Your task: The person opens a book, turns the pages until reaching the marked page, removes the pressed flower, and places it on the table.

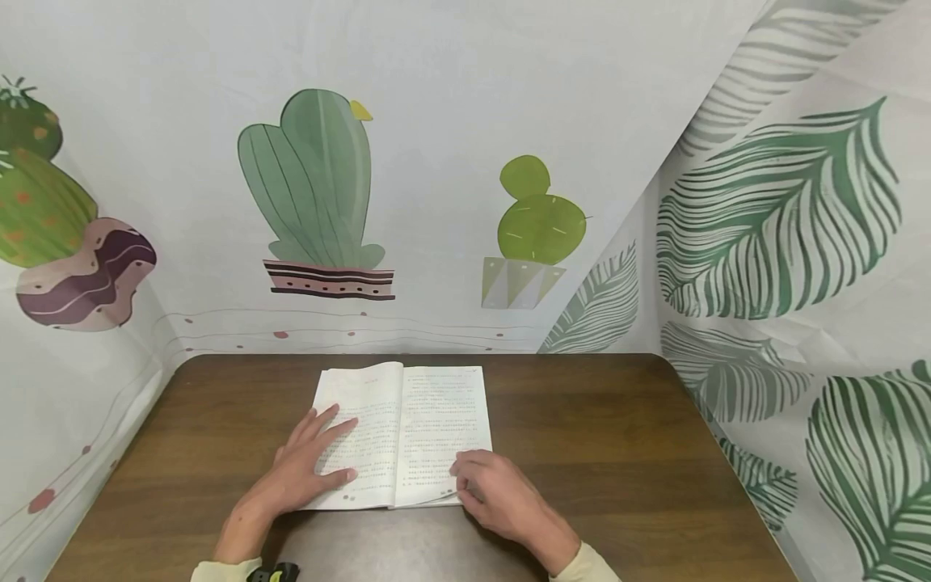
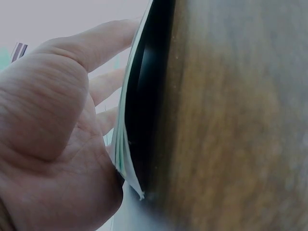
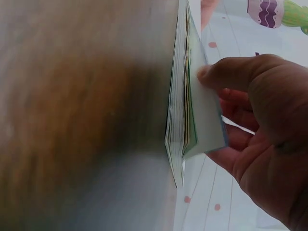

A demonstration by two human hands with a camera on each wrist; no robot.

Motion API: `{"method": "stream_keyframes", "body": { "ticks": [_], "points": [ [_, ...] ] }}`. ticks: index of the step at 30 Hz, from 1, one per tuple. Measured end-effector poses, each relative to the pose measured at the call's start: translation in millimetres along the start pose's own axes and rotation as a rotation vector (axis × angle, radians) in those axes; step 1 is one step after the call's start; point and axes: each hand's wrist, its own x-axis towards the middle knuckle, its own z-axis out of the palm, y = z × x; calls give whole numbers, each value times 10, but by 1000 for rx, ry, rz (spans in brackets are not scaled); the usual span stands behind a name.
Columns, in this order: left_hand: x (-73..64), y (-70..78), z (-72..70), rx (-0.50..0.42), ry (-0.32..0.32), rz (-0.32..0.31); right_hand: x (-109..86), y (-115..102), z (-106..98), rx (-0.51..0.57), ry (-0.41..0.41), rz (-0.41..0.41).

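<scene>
An open book (image 1: 440,420) with printed text lies on the brown wooden table. My left hand (image 1: 300,469) rests on its left page, fingers spread and thumb pointing toward the spine. At the lower right corner, my right hand (image 1: 502,495) pinches a page. The right wrist view shows that page (image 3: 207,122) raised away from the stack of pages below, with the thumb on one face and the curled fingers behind it. Seen from the left wrist, the book's edge (image 2: 120,144) runs beside the palm, bowed slightly up from the wood.
Behind the table (image 1: 604,420) hangs a white cloth backdrop (image 1: 436,121) printed with potted cacti. Leaf-patterned cloth (image 1: 785,218) covers the right side. A dark band with a yellow-green detail (image 1: 275,573) sits at my left sleeve.
</scene>
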Motion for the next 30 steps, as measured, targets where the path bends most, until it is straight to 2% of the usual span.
{"method": "stream_keyframes", "body": {
  "ticks": [7, 10, 15, 19, 24, 30],
  "points": [
    [-6, -5, -2, 7, 4, 6, 19, -22, 34, 8, 44, 40],
    [-7, -1, -4, 8, 5, 8, 18, -24, 33, 78, 56, 92],
    [-3, 5, -5, 13, 8, 16, 15, -19, 31, 250, 72, 229],
    [1, 10, -7, 11, 6, 16, 23, -18, 50, 324, 119, 261],
    [5, 10, -10, 11, 14, 21, 31, -31, 87, 319, 133, 245],
    [-2, 11, 2, 11, 2, 6, 16, -51, 60, 241, 47, 250]
  ]
}}
